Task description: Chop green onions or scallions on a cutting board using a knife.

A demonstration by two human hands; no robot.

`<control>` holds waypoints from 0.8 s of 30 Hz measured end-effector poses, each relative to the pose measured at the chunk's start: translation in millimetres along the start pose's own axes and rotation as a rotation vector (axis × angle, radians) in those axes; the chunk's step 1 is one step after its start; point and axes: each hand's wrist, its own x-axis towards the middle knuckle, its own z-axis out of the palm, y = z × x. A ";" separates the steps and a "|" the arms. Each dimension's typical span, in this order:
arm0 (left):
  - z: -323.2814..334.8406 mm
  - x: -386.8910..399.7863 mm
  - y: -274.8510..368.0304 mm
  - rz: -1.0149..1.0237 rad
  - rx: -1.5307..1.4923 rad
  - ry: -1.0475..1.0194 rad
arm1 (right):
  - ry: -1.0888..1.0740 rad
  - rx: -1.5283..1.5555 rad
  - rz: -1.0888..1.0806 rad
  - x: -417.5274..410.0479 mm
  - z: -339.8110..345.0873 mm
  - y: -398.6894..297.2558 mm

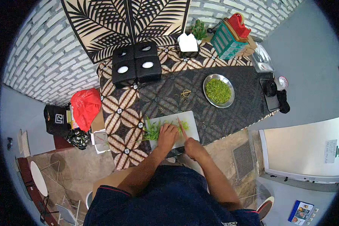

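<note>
A white cutting board lies at the table's near edge. My left hand presses on a bunch of long green vegetables, which looks like green beans, spread over the board's left part. In my right hand is a knife, its blade pointing away from me just right of my left fingers. Small chopped green pieces lie beside the blade. Beyond the board, to the right, a round metal bowl holds a heap of finely chopped greens.
Loose rubber bands or string lie mid-table. Black boxes, a tissue holder and a teal drawer unit line the back. A dark tray with a black bowl is at right, a red bag at left.
</note>
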 end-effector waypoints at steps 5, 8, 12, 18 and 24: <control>2.5 0.9 -1.7 0.021 -0.097 -0.060 | 0.280 -0.104 -0.105 -1.5 45.7 17.0; 3.0 -0.1 -3.1 0.012 -0.064 -0.059 | 0.268 0.177 0.282 12.4 17.0 -18.4; -0.1 -1.8 -4.3 0.005 -0.165 0.000 | 0.113 -0.136 -0.118 -21.8 17.6 -5.1; 6.6 -3.3 -12.8 0.025 -0.203 -0.050 | 0.286 0.142 0.217 11.1 41.5 -14.5; -5.2 -6.3 -5.3 0.034 -0.091 -0.022 | 0.097 0.307 0.054 -36.7 -10.7 -12.1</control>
